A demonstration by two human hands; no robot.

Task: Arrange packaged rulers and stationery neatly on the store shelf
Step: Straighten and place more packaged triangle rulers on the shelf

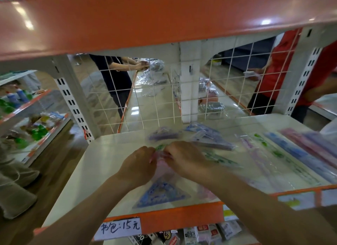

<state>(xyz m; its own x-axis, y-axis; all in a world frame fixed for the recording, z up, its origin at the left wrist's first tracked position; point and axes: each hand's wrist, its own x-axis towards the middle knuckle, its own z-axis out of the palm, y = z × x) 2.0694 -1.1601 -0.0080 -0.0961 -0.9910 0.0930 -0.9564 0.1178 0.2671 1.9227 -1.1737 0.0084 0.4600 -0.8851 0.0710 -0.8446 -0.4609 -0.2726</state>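
Pinching with curled fingertips, the left hand and right hand meet on the top edge of a clear packet holding a blue triangular ruler, though blur hides the exact finger placement. The packet lies on the white shelf, at 6 o'clock from the hands, near the front lip. It looks light, with slick, floppy film over a stiff insert, so the sealed top edge or the ruler's rigid sides seem the safest holds. Loose packets lie at 1 o'clock and long rulers at 3 o'clock.
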